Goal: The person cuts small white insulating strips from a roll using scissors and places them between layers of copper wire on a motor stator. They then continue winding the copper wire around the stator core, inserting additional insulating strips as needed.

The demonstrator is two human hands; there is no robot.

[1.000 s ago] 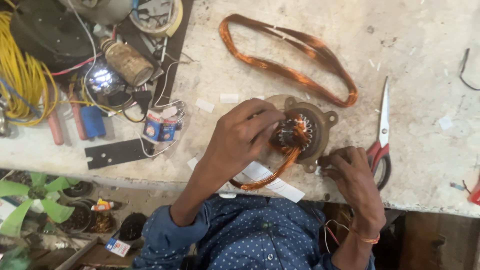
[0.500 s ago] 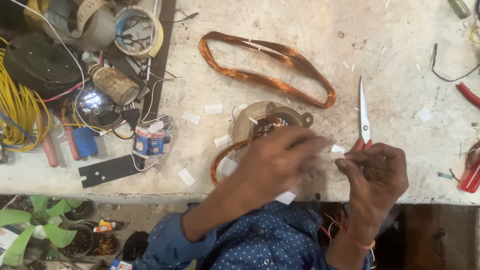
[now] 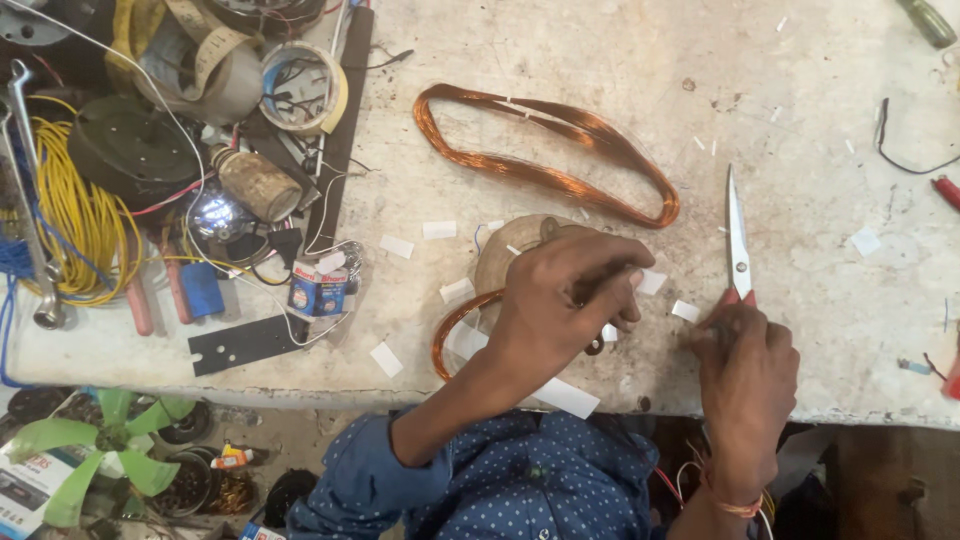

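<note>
My left hand (image 3: pixel 565 300) lies over a round metal motor stator (image 3: pixel 508 250) near the table's front edge, fingers curled around its top. A copper wire coil (image 3: pixel 452 328) hangs out from under that hand. My right hand (image 3: pixel 745 365) rests on the table to the right with its fingers curled. It covers the red handles of the scissors (image 3: pixel 737 235), whose blades point away from me. Its fingertips are at a small white paper slip (image 3: pixel 685 310). Whether it grips anything is hidden.
A large loose copper coil loop (image 3: pixel 545 150) lies beyond the stator. White paper slips (image 3: pixel 438 229) are scattered around. At the left are yellow wire (image 3: pixel 80 215), tape rolls (image 3: pixel 300 90), a black plate (image 3: pixel 250 343) and a small box (image 3: pixel 318 290). A green fan blade (image 3: pixel 90 450) lies on the floor.
My left hand has settled onto the stator. My right hand has dropped to the table over the scissors' handles, and the white slip held between the hands is gone from there.
</note>
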